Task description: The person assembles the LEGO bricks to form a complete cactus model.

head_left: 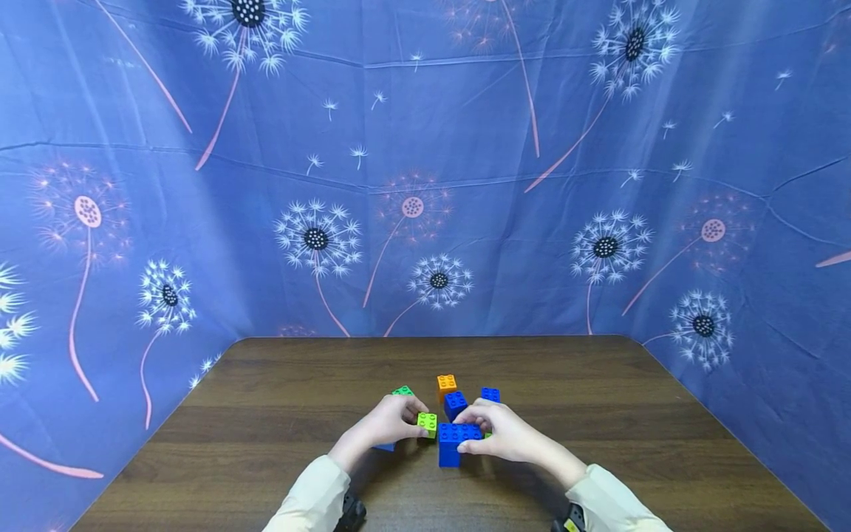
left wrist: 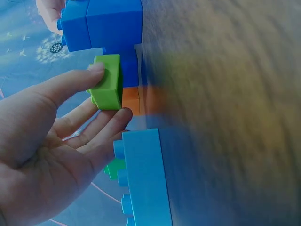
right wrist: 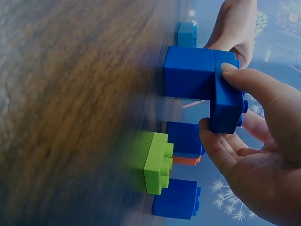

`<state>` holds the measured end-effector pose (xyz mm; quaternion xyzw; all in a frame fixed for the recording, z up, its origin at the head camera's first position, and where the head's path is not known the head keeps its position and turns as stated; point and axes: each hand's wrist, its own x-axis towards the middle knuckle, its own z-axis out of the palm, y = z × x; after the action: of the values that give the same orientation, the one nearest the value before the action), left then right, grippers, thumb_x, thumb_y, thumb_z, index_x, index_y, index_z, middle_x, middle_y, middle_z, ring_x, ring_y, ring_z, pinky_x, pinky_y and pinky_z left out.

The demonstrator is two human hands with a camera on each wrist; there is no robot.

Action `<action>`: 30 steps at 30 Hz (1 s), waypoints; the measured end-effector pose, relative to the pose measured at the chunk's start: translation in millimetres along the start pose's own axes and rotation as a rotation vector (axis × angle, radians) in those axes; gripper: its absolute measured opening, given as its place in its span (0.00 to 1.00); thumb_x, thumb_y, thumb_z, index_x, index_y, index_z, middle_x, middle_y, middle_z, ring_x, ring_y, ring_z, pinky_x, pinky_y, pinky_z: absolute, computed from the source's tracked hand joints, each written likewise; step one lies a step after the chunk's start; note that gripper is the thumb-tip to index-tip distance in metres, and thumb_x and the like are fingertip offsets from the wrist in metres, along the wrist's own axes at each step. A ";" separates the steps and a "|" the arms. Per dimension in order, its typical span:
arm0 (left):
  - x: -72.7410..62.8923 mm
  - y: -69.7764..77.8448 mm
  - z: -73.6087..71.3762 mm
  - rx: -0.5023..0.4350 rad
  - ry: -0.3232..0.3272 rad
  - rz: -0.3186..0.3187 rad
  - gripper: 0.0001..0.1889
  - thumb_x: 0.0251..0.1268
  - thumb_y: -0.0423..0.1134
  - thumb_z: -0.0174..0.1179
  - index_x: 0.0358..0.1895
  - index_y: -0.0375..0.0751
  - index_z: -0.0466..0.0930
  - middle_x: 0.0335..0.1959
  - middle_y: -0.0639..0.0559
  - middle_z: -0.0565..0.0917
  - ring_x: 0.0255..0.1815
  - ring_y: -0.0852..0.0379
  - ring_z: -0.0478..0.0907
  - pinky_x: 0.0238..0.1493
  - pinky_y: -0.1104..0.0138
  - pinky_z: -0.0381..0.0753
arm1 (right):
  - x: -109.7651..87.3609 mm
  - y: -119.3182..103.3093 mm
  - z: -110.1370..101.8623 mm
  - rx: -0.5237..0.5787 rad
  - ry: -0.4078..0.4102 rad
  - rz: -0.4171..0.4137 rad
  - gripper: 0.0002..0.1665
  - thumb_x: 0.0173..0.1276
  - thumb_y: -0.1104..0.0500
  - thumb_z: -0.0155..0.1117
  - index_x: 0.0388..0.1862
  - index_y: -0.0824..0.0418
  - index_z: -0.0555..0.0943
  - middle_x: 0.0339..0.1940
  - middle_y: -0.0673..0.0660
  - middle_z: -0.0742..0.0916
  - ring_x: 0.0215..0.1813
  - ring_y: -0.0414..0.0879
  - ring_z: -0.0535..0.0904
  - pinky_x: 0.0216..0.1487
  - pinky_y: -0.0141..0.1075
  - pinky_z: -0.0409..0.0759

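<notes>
My left hand [head_left: 391, 421] pinches a small lime green toy brick [left wrist: 109, 84] with four studs between thumb and fingers, held off the tabletop in the left wrist view. To its right, my right hand [head_left: 507, 434] grips a long blue brick [right wrist: 226, 96] by its sides. One end of that brick sits on a tall blue block [right wrist: 188, 73], and its other end overhangs. The lime brick is just left of this blue pair, studs up. A light blue brick [left wrist: 146, 179] lies below my left hand, mostly hidden by it in the head view.
Behind the hands stand an orange brick [head_left: 447, 386], a blue block [head_left: 455, 405], another blue block [head_left: 490, 394] and a green brick [head_left: 402, 390]. Another lime brick [right wrist: 156, 162] stands beside my right hand. The brown wooden table [head_left: 299, 369] meets a blue dandelion-print cloth [head_left: 465, 148].
</notes>
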<state>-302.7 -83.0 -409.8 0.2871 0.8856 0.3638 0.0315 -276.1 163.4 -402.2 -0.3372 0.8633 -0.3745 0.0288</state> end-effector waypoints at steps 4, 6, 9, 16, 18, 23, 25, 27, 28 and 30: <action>-0.2 -2.5 0.1 0.004 0.008 0.011 0.16 0.53 0.36 0.69 0.44 0.34 0.80 0.37 0.45 0.83 0.38 0.49 0.82 0.39 0.62 0.82 | 0.7 0.0 -0.8 -0.001 -0.001 0.006 0.20 0.58 0.50 0.69 0.46 0.57 0.81 0.40 0.51 0.79 0.45 0.44 0.78 0.47 0.36 0.79; -0.5 -3.8 -0.1 0.002 0.016 0.016 0.16 0.53 0.37 0.68 0.44 0.34 0.80 0.37 0.46 0.83 0.38 0.50 0.82 0.39 0.64 0.82 | 0.9 -0.3 -0.9 -0.002 -0.003 0.008 0.20 0.58 0.50 0.69 0.46 0.57 0.81 0.40 0.51 0.79 0.45 0.45 0.78 0.47 0.36 0.79; -0.8 -6.1 -0.2 0.008 0.033 0.023 0.15 0.53 0.38 0.68 0.43 0.35 0.81 0.36 0.47 0.83 0.37 0.52 0.82 0.38 0.66 0.81 | 1.2 -0.2 -0.5 -0.003 -0.005 0.009 0.20 0.58 0.50 0.69 0.46 0.57 0.81 0.40 0.51 0.79 0.45 0.44 0.78 0.46 0.36 0.79; -1.1 -7.8 -2.2 0.003 0.051 0.028 0.16 0.54 0.39 0.68 0.45 0.35 0.80 0.36 0.47 0.83 0.36 0.54 0.82 0.37 0.67 0.81 | 1.0 0.5 0.6 -0.017 0.007 0.005 0.19 0.58 0.50 0.69 0.46 0.57 0.81 0.40 0.51 0.79 0.44 0.42 0.78 0.46 0.35 0.79; -1.6 -8.0 -2.7 -0.004 0.053 0.023 0.16 0.55 0.39 0.68 0.45 0.35 0.80 0.36 0.47 0.83 0.36 0.54 0.82 0.37 0.67 0.81 | 1.0 0.3 0.7 -0.018 0.011 0.004 0.19 0.58 0.50 0.69 0.46 0.57 0.81 0.40 0.51 0.79 0.44 0.42 0.78 0.45 0.34 0.78; -3.0 -7.8 -4.1 -0.022 0.065 0.016 0.17 0.55 0.39 0.67 0.46 0.34 0.80 0.37 0.46 0.84 0.35 0.54 0.82 0.36 0.68 0.81 | 2.8 0.3 -0.6 -0.008 -0.001 0.005 0.20 0.58 0.50 0.69 0.47 0.58 0.81 0.40 0.52 0.79 0.42 0.42 0.78 0.43 0.32 0.77; -3.5 -7.2 -5.0 -0.029 0.073 0.016 0.17 0.55 0.38 0.67 0.46 0.33 0.80 0.37 0.46 0.84 0.35 0.54 0.82 0.36 0.68 0.80 | 4.0 0.9 -1.3 -0.006 -0.006 0.010 0.20 0.58 0.51 0.69 0.47 0.58 0.81 0.40 0.52 0.78 0.42 0.42 0.78 0.43 0.32 0.77; -4.0 -6.6 -5.7 -0.038 0.082 0.018 0.17 0.55 0.38 0.67 0.46 0.33 0.80 0.37 0.46 0.84 0.35 0.55 0.82 0.36 0.69 0.80 | 5.1 1.5 -1.8 -0.010 -0.006 0.012 0.20 0.58 0.51 0.69 0.47 0.58 0.81 0.40 0.52 0.78 0.42 0.42 0.77 0.43 0.32 0.77; -4.2 -6.0 -6.2 -0.041 0.088 0.019 0.16 0.55 0.39 0.67 0.46 0.34 0.80 0.38 0.46 0.84 0.34 0.55 0.81 0.36 0.69 0.80 | 5.7 1.7 -2.0 -0.012 -0.005 0.012 0.20 0.58 0.51 0.69 0.47 0.57 0.81 0.40 0.51 0.78 0.42 0.42 0.77 0.43 0.32 0.77; -4.4 -4.6 -7.3 -0.047 0.098 0.020 0.16 0.56 0.39 0.67 0.46 0.35 0.80 0.37 0.47 0.84 0.34 0.57 0.81 0.35 0.70 0.79 | 6.7 2.6 -2.0 -0.019 -0.001 0.006 0.20 0.58 0.51 0.69 0.47 0.57 0.81 0.40 0.51 0.78 0.43 0.42 0.77 0.43 0.32 0.77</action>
<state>-303.3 -92.5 -408.2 0.2769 0.8744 0.3984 -0.0090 -283.3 161.9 -401.1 -0.3349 0.8678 -0.3662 0.0272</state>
